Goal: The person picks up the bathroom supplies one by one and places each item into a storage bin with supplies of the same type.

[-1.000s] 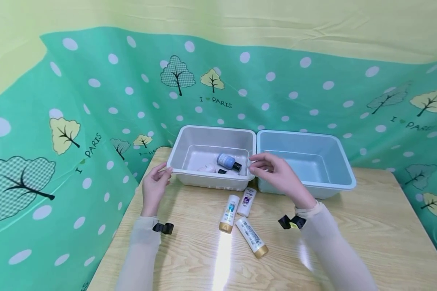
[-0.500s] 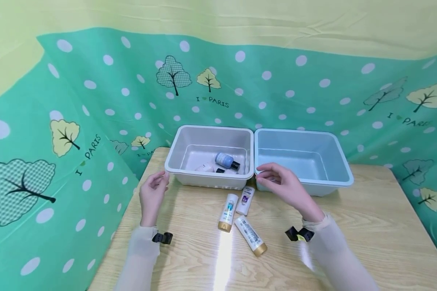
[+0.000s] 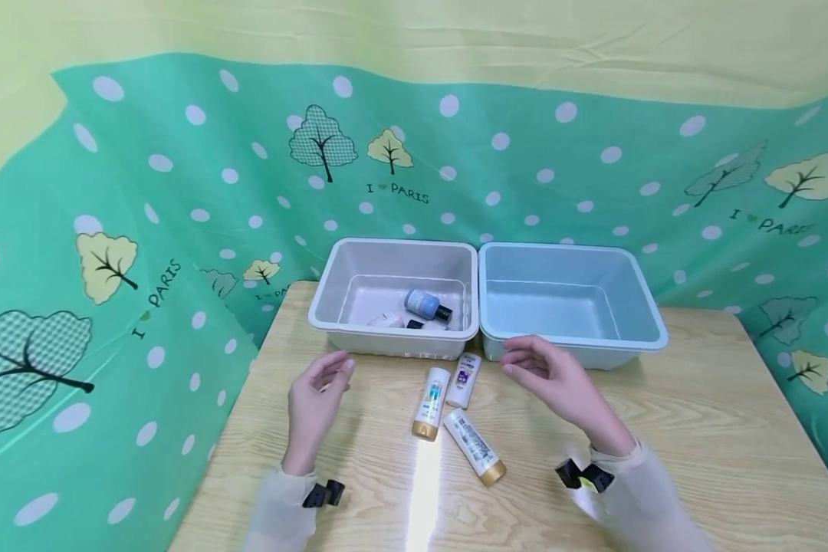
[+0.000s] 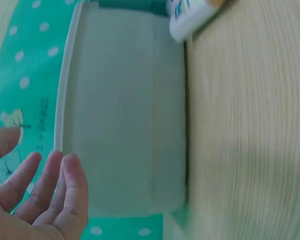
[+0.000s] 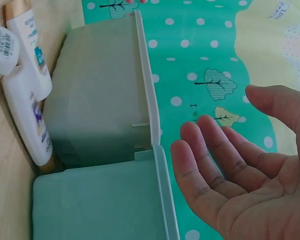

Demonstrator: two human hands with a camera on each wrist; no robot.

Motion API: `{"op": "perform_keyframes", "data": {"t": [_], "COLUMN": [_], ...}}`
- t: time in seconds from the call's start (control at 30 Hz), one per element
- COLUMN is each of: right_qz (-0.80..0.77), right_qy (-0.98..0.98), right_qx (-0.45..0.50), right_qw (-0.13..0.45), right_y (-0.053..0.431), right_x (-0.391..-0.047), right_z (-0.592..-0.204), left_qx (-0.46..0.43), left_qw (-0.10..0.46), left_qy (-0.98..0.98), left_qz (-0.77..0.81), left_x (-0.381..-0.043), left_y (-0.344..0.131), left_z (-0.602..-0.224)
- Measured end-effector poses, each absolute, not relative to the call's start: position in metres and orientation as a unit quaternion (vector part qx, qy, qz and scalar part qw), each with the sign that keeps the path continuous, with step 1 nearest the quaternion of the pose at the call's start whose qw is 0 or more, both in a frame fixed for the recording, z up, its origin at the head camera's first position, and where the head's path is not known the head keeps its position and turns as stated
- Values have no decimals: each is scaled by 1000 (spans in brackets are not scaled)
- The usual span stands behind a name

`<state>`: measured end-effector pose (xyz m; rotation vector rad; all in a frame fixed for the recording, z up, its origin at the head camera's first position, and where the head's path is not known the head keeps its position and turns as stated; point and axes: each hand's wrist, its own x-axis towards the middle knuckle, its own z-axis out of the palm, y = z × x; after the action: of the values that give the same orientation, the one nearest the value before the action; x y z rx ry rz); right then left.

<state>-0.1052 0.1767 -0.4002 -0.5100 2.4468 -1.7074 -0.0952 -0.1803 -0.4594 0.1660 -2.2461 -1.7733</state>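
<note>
My left hand (image 3: 319, 399) hovers in front of the grey bin (image 3: 393, 337), fingers relaxed and holding nothing. My right hand (image 3: 552, 383) is likewise relaxed, near the front wall of the light blue bin (image 3: 573, 345). Between the hands, three white bottles lie on the table: a gold-capped bottle (image 3: 431, 402), a bottle with a purple label (image 3: 464, 380), and a bottle (image 3: 474, 447) with its printed back upward. Inside the grey bin are a blue bottle (image 3: 422, 303) with a black cap and a pale bottle (image 3: 386, 319). In both wrist views the fingers are slightly bent and apart from the bins.
The two bins stand side by side at the back of the wooden table (image 3: 717, 429). Behind and to the left hangs a green dotted cloth (image 3: 248, 222) with tree prints. Light glares off the table below the gold-capped bottle.
The left hand has let go of the grey bin's front left corner and moved right and toward me. The right hand has drawn back from the bins' shared edge to the right. The bottles stay put.
</note>
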Motion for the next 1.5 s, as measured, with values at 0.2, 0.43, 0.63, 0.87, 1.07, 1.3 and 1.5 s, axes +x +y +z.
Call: {"op": "perform_keyframes", "data": {"t": [0.2, 0.43, 0.63, 0.87, 1.07, 1.3, 1.5], "right_qz": [-551, -565, -564, -549, -543, -516, -508], "right_qy": [817, 810, 815, 833, 838, 849, 843], "right_qx": [-160, -146, -133, -74, -4, 64, 118], "right_qw": [60, 51, 11, -17, -58, -98, -131], "right_y": [174, 185, 206, 238, 267, 296, 314], "right_x": [-85, -79, -82, -82, -85, -88, -92], "right_z": [-386, -406, -431, -433, -429, -429, -431], "left_qx": [37, 19, -1, 0, -18, -21, -26], "left_qw": [110, 79, 79, 62, 62, 53, 48], "left_qy": [-785, -794, -796, -795, -795, -802, -807], "left_qz": [-609, -603, -600, -604, -603, -594, -588], "left_x": [-82, -69, -67, -79, -81, -84, -88], "left_y": [-164, -147, -137, -139, -136, -131, -124], "left_z": [-461, -441, -432, -461, -468, -473, -477]}}
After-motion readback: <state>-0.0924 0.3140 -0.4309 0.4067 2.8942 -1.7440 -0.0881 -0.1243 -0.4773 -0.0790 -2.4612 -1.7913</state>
